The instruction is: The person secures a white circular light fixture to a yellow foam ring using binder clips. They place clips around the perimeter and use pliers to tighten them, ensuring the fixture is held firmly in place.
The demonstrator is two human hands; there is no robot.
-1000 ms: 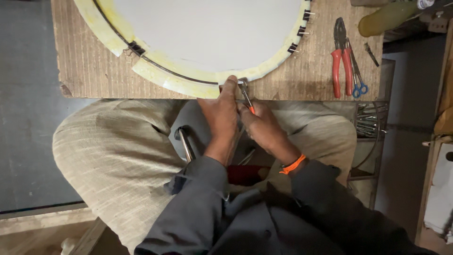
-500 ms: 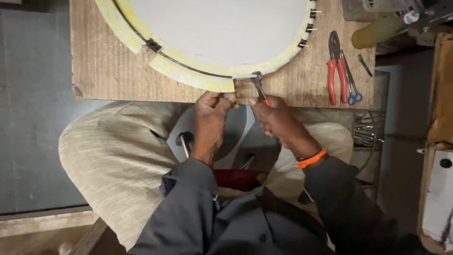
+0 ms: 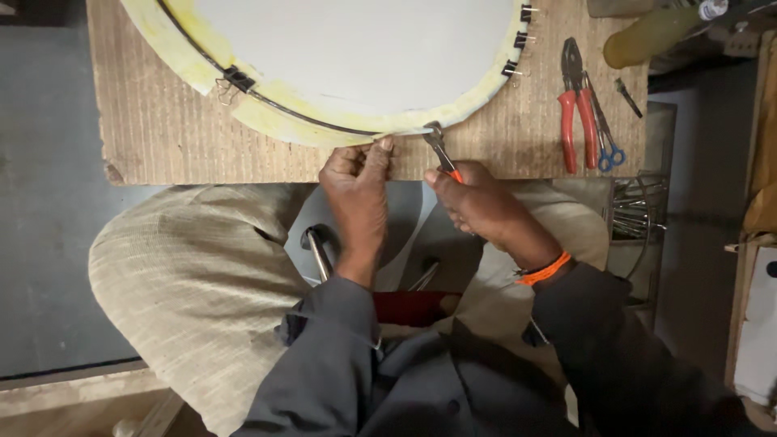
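Rough wooden bench carries a round pale disc with a yellow rim. At the disc's near edge, the left hand presses its fingertips down, curled, holding nothing. Just beside it, the right hand grips orange-handled pliers whose tip touches the rim. Red pliers lie right of the disc.

Dark grey long sleeves, beige ribbed trousers, orange band on right wrist, bare hands.

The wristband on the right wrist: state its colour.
Orange, a thin wristband just behind the right hand, clearest in the head view.
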